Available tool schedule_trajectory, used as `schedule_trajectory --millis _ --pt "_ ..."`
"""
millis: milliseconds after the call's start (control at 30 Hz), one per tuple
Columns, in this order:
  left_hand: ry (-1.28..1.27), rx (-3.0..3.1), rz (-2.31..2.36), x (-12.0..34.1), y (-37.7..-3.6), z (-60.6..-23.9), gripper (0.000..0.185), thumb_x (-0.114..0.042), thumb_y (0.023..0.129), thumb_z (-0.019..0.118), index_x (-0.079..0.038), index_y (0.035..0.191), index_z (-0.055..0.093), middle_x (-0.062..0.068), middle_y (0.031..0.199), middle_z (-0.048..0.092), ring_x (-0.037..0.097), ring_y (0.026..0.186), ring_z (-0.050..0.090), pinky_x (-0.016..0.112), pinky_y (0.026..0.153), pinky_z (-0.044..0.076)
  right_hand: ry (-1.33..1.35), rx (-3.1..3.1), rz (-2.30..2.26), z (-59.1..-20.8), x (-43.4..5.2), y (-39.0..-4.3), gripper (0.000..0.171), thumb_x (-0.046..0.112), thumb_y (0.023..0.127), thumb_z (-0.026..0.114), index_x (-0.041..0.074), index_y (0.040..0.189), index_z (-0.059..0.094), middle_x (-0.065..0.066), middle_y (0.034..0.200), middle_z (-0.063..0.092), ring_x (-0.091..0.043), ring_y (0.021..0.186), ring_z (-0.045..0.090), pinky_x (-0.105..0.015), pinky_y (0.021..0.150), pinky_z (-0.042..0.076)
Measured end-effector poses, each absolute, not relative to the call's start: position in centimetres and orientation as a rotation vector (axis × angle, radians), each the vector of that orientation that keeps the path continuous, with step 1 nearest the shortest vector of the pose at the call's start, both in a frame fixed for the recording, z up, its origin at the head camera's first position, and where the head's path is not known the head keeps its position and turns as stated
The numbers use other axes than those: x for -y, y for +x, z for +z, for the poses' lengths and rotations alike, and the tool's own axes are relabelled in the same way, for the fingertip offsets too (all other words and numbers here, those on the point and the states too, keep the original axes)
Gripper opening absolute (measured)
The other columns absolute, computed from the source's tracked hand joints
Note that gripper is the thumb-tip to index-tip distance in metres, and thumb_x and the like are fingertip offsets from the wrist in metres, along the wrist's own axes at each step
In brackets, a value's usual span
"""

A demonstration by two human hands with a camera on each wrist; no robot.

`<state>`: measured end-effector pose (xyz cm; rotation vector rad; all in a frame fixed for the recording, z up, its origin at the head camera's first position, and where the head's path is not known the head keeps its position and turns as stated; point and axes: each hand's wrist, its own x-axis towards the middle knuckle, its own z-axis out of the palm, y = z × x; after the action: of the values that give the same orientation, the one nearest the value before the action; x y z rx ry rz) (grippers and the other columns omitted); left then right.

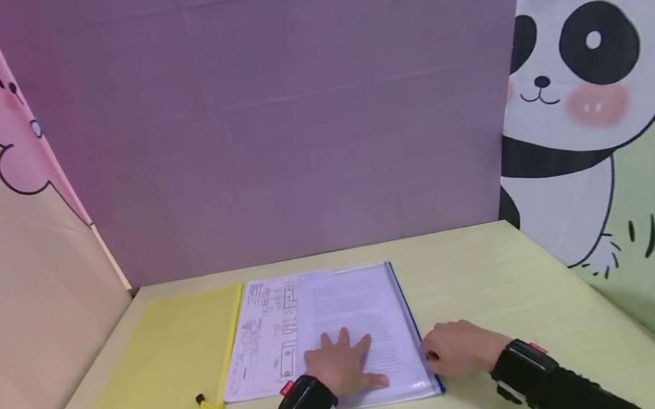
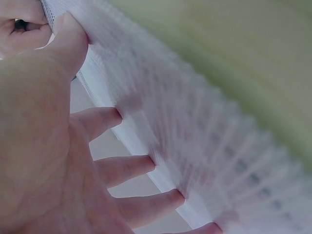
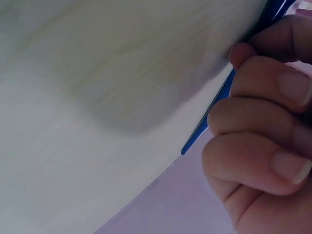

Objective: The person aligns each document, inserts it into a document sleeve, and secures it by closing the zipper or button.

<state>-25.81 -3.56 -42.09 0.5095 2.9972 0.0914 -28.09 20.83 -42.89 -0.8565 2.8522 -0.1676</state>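
A clear plastic folder with printed paper showing through it lies on the table, and a blue strip runs down its right edge. My left hand presses on the folder with fingers spread and straight. At the lower right edge, my right hand has its fingers curled. In the right wrist view, its thumb and forefinger pinch the blue strip. Part of the strip is hidden behind those fingers. A sheet with printed diagrams lies partly under the folder's left side.
To the left lies a yellow plastic folder, with a black-tipped yellow pull tab near its lower right corner. The light wooden table meets a purple cloth panel at the back. Printed cloth walls stand on both sides.
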Motion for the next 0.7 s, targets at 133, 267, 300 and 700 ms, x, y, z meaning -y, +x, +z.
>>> schedule_trajectory --millis 133,267,300,700 --pt "0.513 -2.998 0.085 3.58 -25.85 -42.24 0.084 -0.076 0.082 0.062 -0.032 0.152 0.049 0.012 0.157 0.044 0.045 0.14 0.042 0.066 0.096 0.047 -0.876 -2.858 -0.159 -42.96 -20.85 -28.09 0.019 0.017 0.092 0.066 0.019 0.074 0.062 0.008 0.063 0.05 -0.007 0.055 0.044 -0.025 0.054 0.035" --pt "0.517 -2.999 0.089 3.64 -25.9 -42.18 0.084 -0.076 0.082 0.062 -0.032 0.152 0.049 0.013 0.157 0.043 0.045 0.14 0.042 0.066 0.097 0.047 -0.89 -2.86 -0.154 -42.91 -20.82 -28.12 0.019 0.017 0.092 0.066 0.019 0.074 0.062 0.008 0.063 0.049 -0.007 0.055 0.043 -0.025 0.054 0.034" --pt "0.518 -2.999 0.091 3.64 -25.92 -42.17 0.084 -0.076 0.082 0.062 -0.031 0.152 0.049 0.013 0.157 0.043 0.046 0.14 0.042 0.066 0.097 0.047 -0.891 -2.861 -0.152 -42.88 -20.81 -28.12 0.018 0.017 0.092 0.067 0.019 0.074 0.062 0.008 0.063 0.049 -0.007 0.056 0.043 -0.025 0.054 0.034" --pt "0.512 -2.994 0.094 3.57 -26.0 -42.27 0.085 -0.076 0.081 0.063 -0.031 0.152 0.049 0.013 0.157 0.044 0.046 0.139 0.042 0.067 0.096 0.047 -0.897 -2.835 -0.155 -42.52 -20.76 -27.77 0.021 0.016 0.091 0.067 0.019 0.072 0.059 0.009 0.063 0.046 -0.007 0.056 0.042 -0.024 0.054 0.032"
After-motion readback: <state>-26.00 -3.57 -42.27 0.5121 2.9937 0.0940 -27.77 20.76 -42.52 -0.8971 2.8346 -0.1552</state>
